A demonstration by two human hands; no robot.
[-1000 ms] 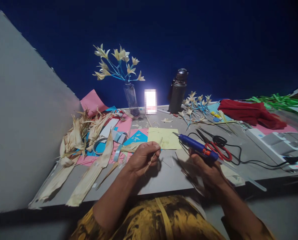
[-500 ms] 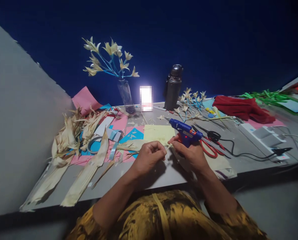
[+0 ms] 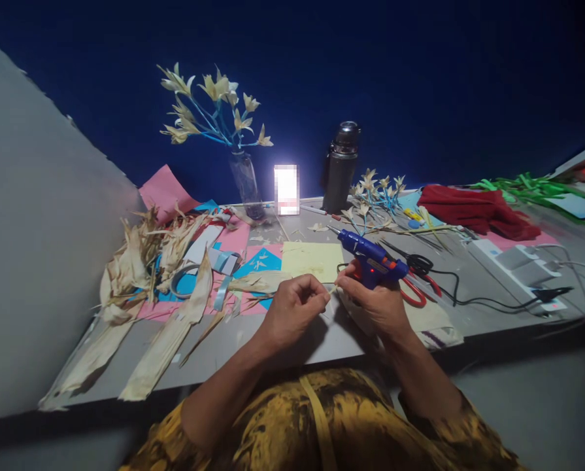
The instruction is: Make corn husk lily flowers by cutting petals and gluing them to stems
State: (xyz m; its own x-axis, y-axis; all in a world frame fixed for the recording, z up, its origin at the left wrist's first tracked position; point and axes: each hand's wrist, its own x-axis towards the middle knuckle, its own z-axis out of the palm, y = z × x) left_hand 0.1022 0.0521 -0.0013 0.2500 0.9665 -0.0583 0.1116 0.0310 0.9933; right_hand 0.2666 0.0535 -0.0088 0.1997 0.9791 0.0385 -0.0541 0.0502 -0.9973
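A blue hot glue gun point(image 3: 370, 257) is in my right hand point(image 3: 378, 302), its nozzle pointing up and to the left and a small red light glowing on its side. My right thumb and forefinger also meet near a small pale piece point(image 3: 332, 289). My left hand point(image 3: 296, 307) pinches the other end of that piece, which looks like a thin bit of dried husk; most of it is hidden by the fingers. Just beyond the hands lies a pale yellow sheet point(image 3: 312, 259). Red-handled scissors point(image 3: 414, 296) rest partly hidden behind my right hand.
Dried husks point(image 3: 169, 350) and a tape roll point(image 3: 184, 280) crowd the left side. A glass vase point(image 3: 247, 183) of husk flowers, a lit screen point(image 3: 287, 190) and a thermos point(image 3: 342, 167) stand at the back. Rightward are black scissors point(image 3: 419, 263), a red cloth point(image 3: 473, 210) and a power strip point(image 3: 518, 281).
The glue gun has shifted slightly to the right and tilted a little in my right hand. Both hands stay close together at the small pale piece.
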